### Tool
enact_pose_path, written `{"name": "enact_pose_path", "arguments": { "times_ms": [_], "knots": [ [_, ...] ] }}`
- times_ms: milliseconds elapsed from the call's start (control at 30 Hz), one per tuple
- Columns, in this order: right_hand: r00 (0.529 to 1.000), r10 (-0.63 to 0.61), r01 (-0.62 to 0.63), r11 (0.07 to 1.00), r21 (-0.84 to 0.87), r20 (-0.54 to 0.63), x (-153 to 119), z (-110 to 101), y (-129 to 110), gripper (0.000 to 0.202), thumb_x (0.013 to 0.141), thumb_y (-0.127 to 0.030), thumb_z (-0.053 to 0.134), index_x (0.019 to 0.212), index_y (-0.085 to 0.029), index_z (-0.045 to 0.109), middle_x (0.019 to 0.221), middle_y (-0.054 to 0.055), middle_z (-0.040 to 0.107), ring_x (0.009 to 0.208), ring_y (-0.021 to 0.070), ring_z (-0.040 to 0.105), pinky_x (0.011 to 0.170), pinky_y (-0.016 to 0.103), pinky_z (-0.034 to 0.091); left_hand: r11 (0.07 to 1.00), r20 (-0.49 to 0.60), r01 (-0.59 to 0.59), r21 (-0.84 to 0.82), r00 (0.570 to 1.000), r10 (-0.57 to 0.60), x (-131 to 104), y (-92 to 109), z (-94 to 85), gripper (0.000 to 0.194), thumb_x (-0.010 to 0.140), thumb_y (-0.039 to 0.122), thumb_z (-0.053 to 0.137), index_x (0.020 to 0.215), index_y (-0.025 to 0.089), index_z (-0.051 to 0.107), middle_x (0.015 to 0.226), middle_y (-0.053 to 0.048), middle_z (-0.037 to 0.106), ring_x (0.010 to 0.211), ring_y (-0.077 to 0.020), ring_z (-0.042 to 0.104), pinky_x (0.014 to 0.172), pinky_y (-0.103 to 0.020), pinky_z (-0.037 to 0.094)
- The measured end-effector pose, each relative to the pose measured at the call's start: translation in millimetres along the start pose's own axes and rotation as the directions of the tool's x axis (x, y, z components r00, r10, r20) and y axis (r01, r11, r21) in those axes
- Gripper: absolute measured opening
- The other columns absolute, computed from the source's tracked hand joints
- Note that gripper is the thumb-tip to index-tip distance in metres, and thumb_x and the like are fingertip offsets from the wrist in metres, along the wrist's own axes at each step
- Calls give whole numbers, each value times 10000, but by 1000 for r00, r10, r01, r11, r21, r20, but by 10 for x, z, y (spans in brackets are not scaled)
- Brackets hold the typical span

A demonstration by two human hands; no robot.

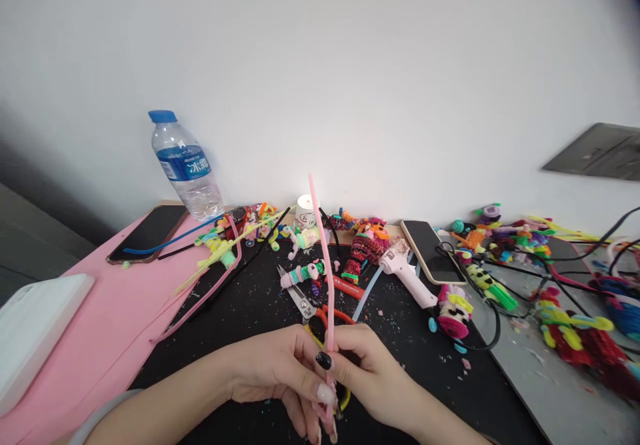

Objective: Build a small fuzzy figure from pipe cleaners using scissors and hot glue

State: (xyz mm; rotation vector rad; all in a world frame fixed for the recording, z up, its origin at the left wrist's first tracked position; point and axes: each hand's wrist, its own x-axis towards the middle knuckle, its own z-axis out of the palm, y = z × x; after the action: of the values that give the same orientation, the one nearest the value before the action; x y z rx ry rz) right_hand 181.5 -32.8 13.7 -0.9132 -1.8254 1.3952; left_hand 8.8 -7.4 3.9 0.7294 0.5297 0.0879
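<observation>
A long, pink, fuzzy pipe cleaner (328, 272) rises between the two hands, its long axis nearly upright, with the tip bent slightly left toward the wall. Both hands touch it: the right hand (363, 372) pinches the stem between thumb and forefinger, while the left hand (287, 368) pinches lower down, thumb pressed over its bunched pink lower part. The forearms converge from either side, and the left fingers curl downward beneath.

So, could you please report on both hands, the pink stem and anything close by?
Left hand and right hand both gripping pink stem. Long free end pointing up. Scissors just beyond hands, partly covered.
</observation>
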Motion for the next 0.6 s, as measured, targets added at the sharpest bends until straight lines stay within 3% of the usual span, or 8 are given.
{"name": "enact_pose_path", "arguments": {
  "times_ms": [167, 267, 333, 600],
  "knots": [
    [998, 39, -41, 998, -38, -45, -18, -4, 56, 375, 924, -401, 437, 641, -162, 491, 589, -38, 465, 551, 91, 419, 544, 207, 328, 989, -112, -136, 64, 983, 143, 2, -17, 44, 133, 665, 218, 735, 646, 91, 702, 629, -61, 698, 484, -110, 647, 501, -185, 525],
    [990, 48, -65, 990, -128, -129, -29, -51, 65, 334, 938, -376, 405, 684, -173, 479, 586, -51, 421, 532, 88, 388, 521, 210, 300, 954, -209, -273, 122, 933, 294, 5, -18, 63, 133, 698, 222, 721, 659, 101, 684, 641, -47, 700, 518, -124, 659, 550, -227, 542],
    [991, 40, -64, 979, -196, -124, -31, -82, 51, 299, 938, -341, 405, 695, -178, 466, 592, -52, 426, 531, 89, 388, 522, 213, 299, 928, -241, -330, 173, 899, 365, 10, -17, 68, 132, 711, 224, 712, 675, 102, 677, 649, -42, 701, 542, -135, 667, 571, -242, 544],
    [1000, -13, 13, 925, -379, 3, -28, -128, -25, 190, 907, -146, 392, 725, -196, 413, 644, -48, 437, 573, 91, 402, 561, 199, 318, 899, -333, -294, 324, 854, 399, 44, -28, 97, 58, 717, 162, 666, 704, 106, 661, 582, -21, 694, 574, -159, 678, 609, -255, 535]
  ]
}}
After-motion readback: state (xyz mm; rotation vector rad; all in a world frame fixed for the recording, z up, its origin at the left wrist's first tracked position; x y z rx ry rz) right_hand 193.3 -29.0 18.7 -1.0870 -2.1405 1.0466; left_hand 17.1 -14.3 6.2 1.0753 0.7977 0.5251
